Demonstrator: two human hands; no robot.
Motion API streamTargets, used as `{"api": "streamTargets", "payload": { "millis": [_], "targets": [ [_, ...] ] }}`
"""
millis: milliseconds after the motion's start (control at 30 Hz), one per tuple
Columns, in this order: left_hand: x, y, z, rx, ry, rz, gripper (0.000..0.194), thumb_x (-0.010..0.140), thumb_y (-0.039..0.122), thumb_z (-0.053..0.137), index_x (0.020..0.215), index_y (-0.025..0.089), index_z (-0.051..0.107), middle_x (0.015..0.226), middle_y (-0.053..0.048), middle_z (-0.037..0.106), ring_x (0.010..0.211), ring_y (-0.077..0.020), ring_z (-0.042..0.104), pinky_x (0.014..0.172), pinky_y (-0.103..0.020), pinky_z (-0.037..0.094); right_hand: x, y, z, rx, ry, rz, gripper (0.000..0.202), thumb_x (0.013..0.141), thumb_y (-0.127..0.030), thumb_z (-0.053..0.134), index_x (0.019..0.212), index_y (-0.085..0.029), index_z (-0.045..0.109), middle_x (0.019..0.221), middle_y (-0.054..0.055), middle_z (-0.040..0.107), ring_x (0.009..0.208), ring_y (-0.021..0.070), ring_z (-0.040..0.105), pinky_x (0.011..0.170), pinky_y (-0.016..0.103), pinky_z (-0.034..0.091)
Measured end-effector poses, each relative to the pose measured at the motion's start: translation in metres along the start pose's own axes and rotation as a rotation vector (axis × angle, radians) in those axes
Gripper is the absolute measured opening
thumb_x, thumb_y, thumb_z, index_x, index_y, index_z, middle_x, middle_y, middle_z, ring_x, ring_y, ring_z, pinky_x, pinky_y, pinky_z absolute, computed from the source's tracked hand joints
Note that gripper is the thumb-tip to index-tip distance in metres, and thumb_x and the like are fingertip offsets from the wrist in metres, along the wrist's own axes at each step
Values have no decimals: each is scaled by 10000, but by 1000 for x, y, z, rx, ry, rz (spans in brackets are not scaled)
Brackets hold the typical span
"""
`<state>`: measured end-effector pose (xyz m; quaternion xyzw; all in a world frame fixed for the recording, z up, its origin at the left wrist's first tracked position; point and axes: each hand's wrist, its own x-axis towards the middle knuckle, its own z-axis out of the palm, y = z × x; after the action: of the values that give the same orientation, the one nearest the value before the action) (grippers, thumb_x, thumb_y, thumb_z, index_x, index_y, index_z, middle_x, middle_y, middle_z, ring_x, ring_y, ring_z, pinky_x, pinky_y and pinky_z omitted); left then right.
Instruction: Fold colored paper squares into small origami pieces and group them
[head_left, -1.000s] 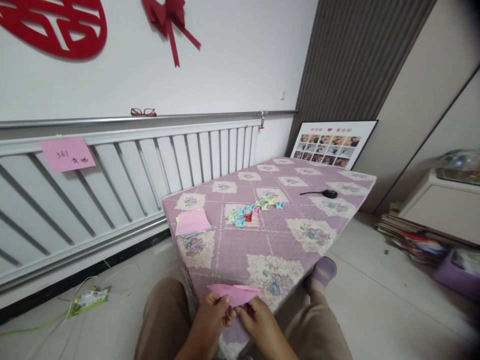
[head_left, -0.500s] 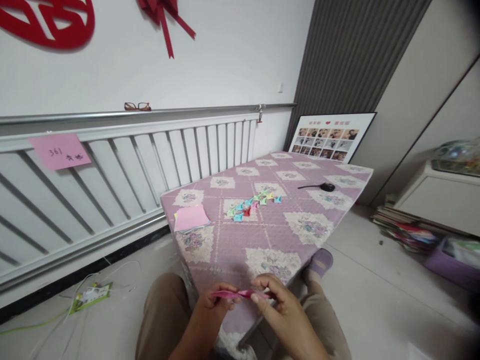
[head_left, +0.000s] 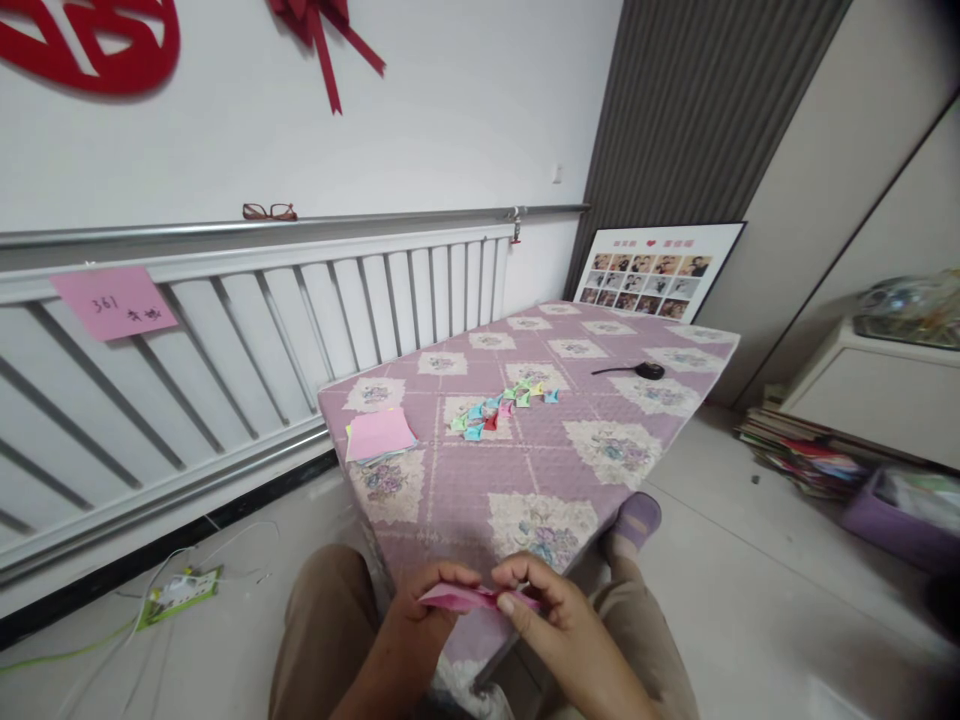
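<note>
A partly folded pink paper [head_left: 459, 598] is stretched between my two hands, just above the table's near corner. My left hand [head_left: 427, 612] is closed on its left end, fingers curled behind. My right hand [head_left: 546, 605] pinches the right end between thumb and fingers. The paper's exact folds are partly hidden by my fingers. Farther off on the table lie several small folded paper pieces [head_left: 491, 422] in green, blue, pink, red and yellow. A stack of coloured paper sheets [head_left: 381, 435], pink on top, rests near the table's left edge.
The table has a purple floral cloth [head_left: 480, 490]. A black ladle-shaped object [head_left: 649, 370] lies toward the right. A white radiator [head_left: 285, 330] runs along the left wall, and a power strip [head_left: 180, 595] with cables is on the floor. A photo board [head_left: 660, 272] leans at the back.
Both hands have shifted slightly, and the pink paper's left part now shows a broader face. The whole view has moved a little. Things on the table stay in place.
</note>
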<state>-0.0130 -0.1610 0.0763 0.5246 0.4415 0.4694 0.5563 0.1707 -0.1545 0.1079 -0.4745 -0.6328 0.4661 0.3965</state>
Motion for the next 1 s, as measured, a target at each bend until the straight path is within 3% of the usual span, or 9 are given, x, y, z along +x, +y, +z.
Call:
{"api": "streamTargets", "payload": {
  "millis": [200,333,633,733,1000],
  "targets": [
    [-1,3,-1,-5,-31,-35,339,730,479,703,908,191,688,912,-53,692,822,-209,613,737,-275,444,0,-2,0,21,-4,2,274,782,-462,566,846,-205,635,795,23,638,746,174,588,670,265,468],
    [-1,-2,-2,47,-30,2,328,773,482,658,912,186,684,891,-54,685,821,-203,603,747,-277,436,1,3,0,-85,57,-47,227,784,-421,567,853,-216,636,797,24,647,747,179,593,677,269,471],
    [3,-8,-6,87,-5,25,158,778,303,624,888,202,675,906,-31,683,873,-196,590,816,-286,433,0,8,-3,-404,44,-283,178,868,-397,549,853,-235,622,771,18,631,741,172,591,679,275,447],
    [3,-10,-6,75,-19,9,185,777,324,621,904,200,672,888,-31,678,849,-190,587,797,-283,436,0,7,-2,-464,53,-333,214,897,-414,510,849,-237,619,770,25,635,750,177,594,684,285,446],
    [2,-17,-9,105,30,-23,206,760,282,601,938,209,675,877,-19,674,827,-187,577,777,-279,438,1,8,-1,-549,6,-352,147,894,-348,531,855,-240,623,785,21,639,762,177,590,688,285,434]
  ]
}}
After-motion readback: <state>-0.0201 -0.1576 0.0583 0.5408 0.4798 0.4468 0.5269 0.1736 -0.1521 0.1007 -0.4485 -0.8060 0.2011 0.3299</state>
